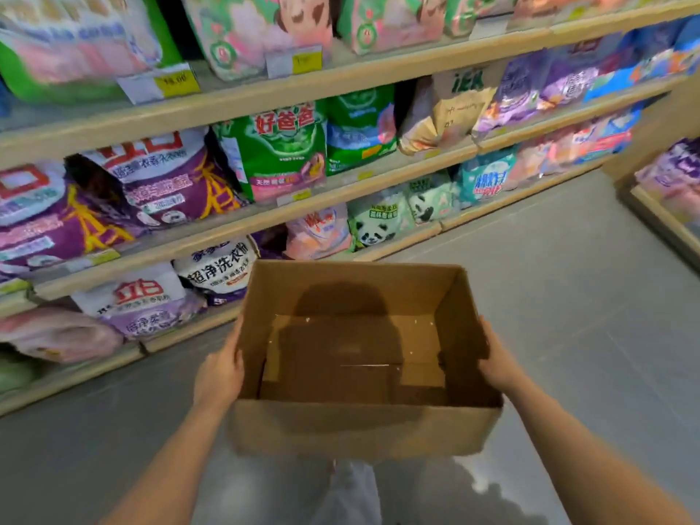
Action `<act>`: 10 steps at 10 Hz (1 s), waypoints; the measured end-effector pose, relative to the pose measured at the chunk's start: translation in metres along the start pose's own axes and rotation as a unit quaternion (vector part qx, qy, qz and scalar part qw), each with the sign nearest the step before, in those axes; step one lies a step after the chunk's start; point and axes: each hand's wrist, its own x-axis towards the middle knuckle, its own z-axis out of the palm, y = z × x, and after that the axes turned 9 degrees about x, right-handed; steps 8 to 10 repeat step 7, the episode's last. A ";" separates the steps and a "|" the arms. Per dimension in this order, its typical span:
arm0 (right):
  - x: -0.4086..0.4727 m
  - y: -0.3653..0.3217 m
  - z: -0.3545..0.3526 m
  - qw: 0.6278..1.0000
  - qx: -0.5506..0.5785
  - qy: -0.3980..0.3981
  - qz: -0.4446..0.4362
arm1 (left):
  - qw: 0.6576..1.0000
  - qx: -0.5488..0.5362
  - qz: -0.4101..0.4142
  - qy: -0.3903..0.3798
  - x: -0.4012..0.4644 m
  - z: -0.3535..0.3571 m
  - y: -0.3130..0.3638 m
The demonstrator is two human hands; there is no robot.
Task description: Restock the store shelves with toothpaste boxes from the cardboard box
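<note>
A: Where is the open brown cardboard box (pixel 363 358)?

B: Carried at waist height over the grey floor (pixel 568 297), facing wooden shelves (pixel 242 96) stacked with soft detergent bags (pixel 282 149). The left hand (pixel 219 373) clasps its left wall, the right hand (pixel 500 363) its right wall, fingers curled over the rims.

A: Anything inside?

B: Only the bare bottom flaps show; no toothpaste boxes visible.

A: So how will it handle?

B: Light, I'd judge, but its thin walls flex. Gripping both side walls low and evenly should keep it square; one-handed, it would likely twist.
</note>
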 end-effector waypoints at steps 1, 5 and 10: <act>0.063 0.008 0.015 0.999 -0.017 -0.028 -0.005 | 0.999 -0.007 -0.037 -0.013 0.017 0.048 -0.001; 0.277 0.061 0.155 0.993 0.046 -0.063 -0.093 | 0.981 -0.117 -0.149 -0.032 0.106 0.253 -0.045; 0.270 0.042 0.172 0.980 0.060 -0.109 -0.156 | 0.977 -0.130 -0.161 -0.057 0.107 0.230 -0.027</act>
